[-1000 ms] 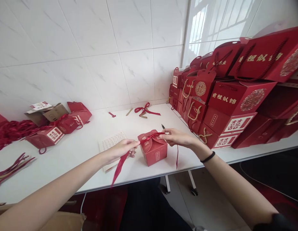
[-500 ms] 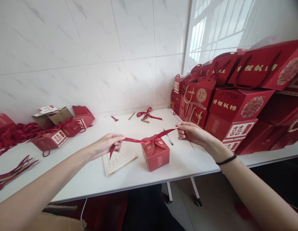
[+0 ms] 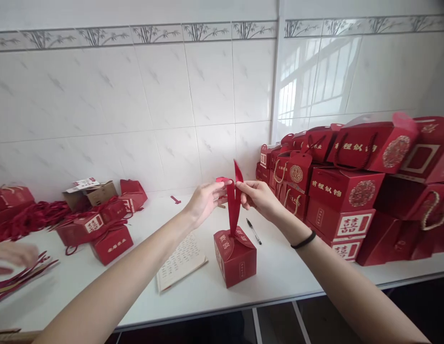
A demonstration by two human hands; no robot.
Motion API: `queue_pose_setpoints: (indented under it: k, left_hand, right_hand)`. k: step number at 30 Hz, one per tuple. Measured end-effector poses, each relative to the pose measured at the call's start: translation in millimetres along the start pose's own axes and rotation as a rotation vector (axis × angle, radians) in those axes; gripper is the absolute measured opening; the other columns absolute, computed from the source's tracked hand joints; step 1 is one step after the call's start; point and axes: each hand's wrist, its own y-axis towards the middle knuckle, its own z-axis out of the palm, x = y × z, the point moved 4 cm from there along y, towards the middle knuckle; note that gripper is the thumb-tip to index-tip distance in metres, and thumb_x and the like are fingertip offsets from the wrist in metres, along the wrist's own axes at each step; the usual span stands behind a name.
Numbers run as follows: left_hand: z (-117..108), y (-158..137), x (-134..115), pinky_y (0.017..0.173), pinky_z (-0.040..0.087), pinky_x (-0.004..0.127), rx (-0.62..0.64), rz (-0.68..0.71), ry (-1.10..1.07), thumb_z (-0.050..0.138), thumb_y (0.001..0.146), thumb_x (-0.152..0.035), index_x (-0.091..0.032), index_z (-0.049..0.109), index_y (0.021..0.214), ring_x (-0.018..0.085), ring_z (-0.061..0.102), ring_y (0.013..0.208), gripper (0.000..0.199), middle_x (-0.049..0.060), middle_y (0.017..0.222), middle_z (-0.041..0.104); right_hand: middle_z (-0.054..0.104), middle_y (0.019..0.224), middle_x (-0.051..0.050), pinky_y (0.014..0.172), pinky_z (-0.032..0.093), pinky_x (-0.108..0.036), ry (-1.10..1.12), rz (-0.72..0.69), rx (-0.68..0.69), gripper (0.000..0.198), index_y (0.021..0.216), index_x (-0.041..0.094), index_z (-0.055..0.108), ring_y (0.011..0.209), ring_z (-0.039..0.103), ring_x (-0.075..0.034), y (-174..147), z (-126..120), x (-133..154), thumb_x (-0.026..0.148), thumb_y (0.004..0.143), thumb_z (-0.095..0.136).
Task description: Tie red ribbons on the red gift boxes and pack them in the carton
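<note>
A small red gift box (image 3: 239, 267) with gold print and folded top flaps stands upright near the table's front edge. From its top a red ribbon (image 3: 232, 217) rises in two strands, pulled upward. My left hand (image 3: 204, 203) is closed on one strand, its fingertips partly hiding the ribbon. Close beside it, my right hand (image 3: 256, 195) pinches the other strand between thumb and fingers, with the pointed end sticking up above. Both hands are above the box, not touching it.
A notebook with handwriting (image 3: 182, 263) lies left of the box, a pen (image 3: 254, 231) behind it to the right. Stacked red gift boxes (image 3: 343, 191) fill the right side. At left are another red box (image 3: 112, 243), heaped ribbons (image 3: 42, 210) and another person's blurred hand (image 3: 14, 255).
My hands have come together and risen over the gift box, so the ribbon goes from stretched sideways to upright. At left, another red box and another person's hand have appeared. The view tilts up.
</note>
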Motion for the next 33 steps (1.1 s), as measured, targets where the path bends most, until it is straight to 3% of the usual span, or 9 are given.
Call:
queue_pose_setpoints:
  k: [4,14,17,19,22,24,26,29,33]
  left_hand:
    - [2.5,-0.9,-0.8,0.090,0.042,0.038,0.006,0.040,-0.021,0.059,0.073,-0.023,-0.013,0.068,0.093,0.024,0.057,0.102,0.024,0.010,0.098,0.068]
    - [4.0,-4.3,-5.1,0.091,0.040,0.038,0.014,0.060,0.019,0.062,0.067,-0.021,-0.012,0.068,0.092,0.022,0.059,0.095,0.027,0.009,0.089,0.069]
    - [-1.0,-8.3,-5.7,0.084,0.044,0.034,-0.048,0.086,-0.021,0.061,0.067,-0.024,-0.013,0.066,0.074,0.019,0.060,0.083,0.014,0.006,0.077,0.067]
    - [-14.4,-15.4,-5.4,0.075,0.045,0.032,-0.075,0.069,-0.017,0.059,0.069,-0.030,-0.015,0.054,0.053,0.014,0.056,0.061,0.023,0.001,0.056,0.057]
    - [-44.6,-33.8,1.1,0.060,0.043,0.031,0.034,-0.114,0.220,0.055,0.073,-0.041,-0.018,0.036,0.043,0.009,0.040,0.038,0.042,-0.004,0.039,0.042]
    - [-65.3,-50.4,13.2,0.054,0.040,0.030,0.186,-0.362,0.505,0.055,0.074,-0.048,-0.018,0.038,0.044,0.011,0.043,0.038,0.046,0.001,0.041,0.049]
    - [-82.2,-63.8,25.1,0.054,0.038,0.028,0.248,-0.519,0.770,0.055,0.073,-0.054,-0.016,0.048,0.052,0.015,0.052,0.049,0.044,0.005,0.054,0.059]
    - [-87.0,-67.8,42.5,0.059,0.036,0.026,0.181,-0.487,1.030,0.054,0.073,-0.060,-0.015,0.061,0.076,0.018,0.056,0.068,0.046,0.006,0.077,0.064]
    - [-66.1,-65.9,76.7,0.059,0.033,0.026,0.217,-0.458,1.075,0.048,0.073,-0.066,-0.016,0.061,0.077,0.017,0.052,0.068,0.052,0.004,0.076,0.061]
  right_hand:
    - [0.048,0.044,0.002,0.042,0.035,-0.020,-0.164,-0.104,-0.082,0.048,0.049,0.015,0.052,0.036,0.039,-0.005,3.6,-1.8,8.7,0.052,0.076,0.067]
    - [0.048,0.039,0.000,0.041,0.028,-0.023,-0.308,-0.129,-0.162,0.054,0.042,0.016,0.050,0.035,0.036,-0.007,5.2,5.0,24.8,0.059,0.071,0.065]
    - [0.052,0.046,-0.002,0.046,0.034,-0.024,-0.300,-0.127,-0.120,0.052,0.049,0.016,0.054,0.041,0.043,-0.010,2.9,5.7,25.9,0.062,0.070,0.063]
    - [0.052,0.048,-0.002,0.050,0.036,-0.024,-0.340,-0.111,-0.074,0.052,0.053,0.015,0.056,0.047,0.045,-0.011,-6.8,-2.2,27.1,0.064,0.071,0.061]
    - [0.038,0.042,0.003,0.046,0.027,-0.024,-0.494,0.031,0.020,0.057,0.050,0.016,0.051,0.042,0.035,-0.009,-34.0,-32.2,26.6,0.068,0.074,0.056]
    - [0.025,0.040,0.006,0.043,0.018,-0.025,-0.594,0.236,0.129,0.065,0.045,0.017,0.046,0.038,0.022,-0.006,-54.7,-57.8,20.9,0.074,0.075,0.049]
    - [0.024,0.041,0.005,0.043,0.020,-0.025,-0.705,0.413,0.263,0.075,0.049,0.014,0.056,0.039,0.021,-0.007,-70.2,-77.4,11.9,0.082,0.074,0.035]
    - [0.034,0.044,0.001,0.047,0.030,-0.026,-0.781,0.423,0.152,0.086,0.063,0.012,0.066,0.043,0.033,-0.010,-69.9,-87.5,-3.2,0.088,0.071,0.027]
    - [0.059,0.074,-0.008,0.061,0.043,-0.028,-0.628,0.423,0.139,0.072,0.080,0.012,0.065,0.071,0.055,-0.019,-56.6,-55.7,-45.1,0.081,0.065,0.053]
